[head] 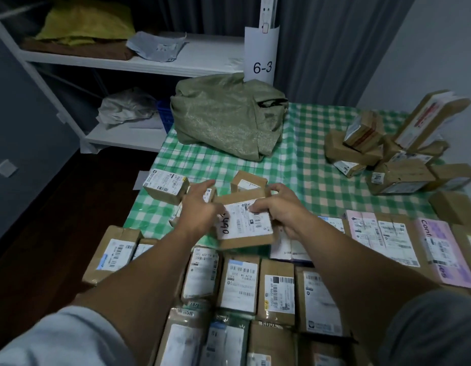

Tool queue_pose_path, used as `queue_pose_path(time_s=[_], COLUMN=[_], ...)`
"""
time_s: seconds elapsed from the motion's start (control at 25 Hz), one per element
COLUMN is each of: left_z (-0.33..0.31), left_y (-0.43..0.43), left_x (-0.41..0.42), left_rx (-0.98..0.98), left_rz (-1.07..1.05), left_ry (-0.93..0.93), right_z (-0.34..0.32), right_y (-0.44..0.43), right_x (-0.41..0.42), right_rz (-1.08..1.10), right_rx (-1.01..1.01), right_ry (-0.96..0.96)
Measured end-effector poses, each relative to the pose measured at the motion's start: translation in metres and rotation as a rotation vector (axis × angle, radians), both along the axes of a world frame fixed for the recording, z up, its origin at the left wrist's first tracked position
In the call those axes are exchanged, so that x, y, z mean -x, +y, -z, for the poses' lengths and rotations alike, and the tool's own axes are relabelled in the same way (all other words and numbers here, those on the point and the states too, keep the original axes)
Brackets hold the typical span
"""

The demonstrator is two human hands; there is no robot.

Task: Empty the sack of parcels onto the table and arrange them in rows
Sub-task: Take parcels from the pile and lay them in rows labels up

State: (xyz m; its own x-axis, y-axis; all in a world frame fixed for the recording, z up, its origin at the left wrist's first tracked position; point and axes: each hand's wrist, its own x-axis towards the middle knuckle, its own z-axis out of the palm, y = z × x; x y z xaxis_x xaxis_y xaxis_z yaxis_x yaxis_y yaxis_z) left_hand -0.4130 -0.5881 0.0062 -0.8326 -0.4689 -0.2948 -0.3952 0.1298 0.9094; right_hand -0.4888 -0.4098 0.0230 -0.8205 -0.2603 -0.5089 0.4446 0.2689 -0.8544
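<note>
Parcel [245,223] held label-up in front of sack [223,114], over finished rows [239,283], likely ready for slotting in. Right hand [279,207] fingers curl round its far edge; left hand [200,207] fingers nearly straight, thumb steadying left side.

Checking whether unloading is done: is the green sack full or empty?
Cannot tell: the sack lies slumped and creased on the tablecloth yet bulges; its dark opening shows no contents.

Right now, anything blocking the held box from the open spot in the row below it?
Nothing visible. Right hand grips the box, left hand touches its left side, over the checked cloth; the box hides most of the spot.
</note>
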Motion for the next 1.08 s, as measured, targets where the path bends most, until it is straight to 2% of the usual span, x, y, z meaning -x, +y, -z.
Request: queue_pose_path(time_s=[0.12,0.2,0.32,0.48,0.64,0.84,1.0,1.08], left_z=[-0.003,0.003,0.016,0.040,0.068,0.107,0.118,0.118], left_y=[-0.013,-0.019,-0.026,-0.018,0.002,0.016,0.027,0.031], left_x=[0.008,0.012,0.018,0.026,0.032,0.035,0.039,0.040], left_rx=[-0.168,-0.232,-0.289,-0.329,-0.235,-0.039,0.077,0.170], left_rz=[0.345,0.420,0.371,0.228,0.189,0.232,0.293,0.346], left_ry=[-0.157,-0.235,-0.259,-0.285,-0.336,-0.491,-0.553,-0.573], right_z=[-0.010,-0.011,-0.006,0.007,0.045,0.080,0.094,0.101], right_y=[-0.014,-0.022,-0.028,-0.026,-0.008,0.005,0.006,0.002], right_x=[0.005,0.008,0.013,0.023,0.037,0.045,0.047,0.049], right_rz=[-0.017,-0.046,-0.090,0.031,0.058,-0.118,-0.193,-0.239], right_rx=[0.024,-0.020,-0.122,-0.256,-0.408,-0.484,-0.416,-0.460], right_ry=[0.004,0.006,0.044,0.136,0.116,0.118,0.155,0.167])
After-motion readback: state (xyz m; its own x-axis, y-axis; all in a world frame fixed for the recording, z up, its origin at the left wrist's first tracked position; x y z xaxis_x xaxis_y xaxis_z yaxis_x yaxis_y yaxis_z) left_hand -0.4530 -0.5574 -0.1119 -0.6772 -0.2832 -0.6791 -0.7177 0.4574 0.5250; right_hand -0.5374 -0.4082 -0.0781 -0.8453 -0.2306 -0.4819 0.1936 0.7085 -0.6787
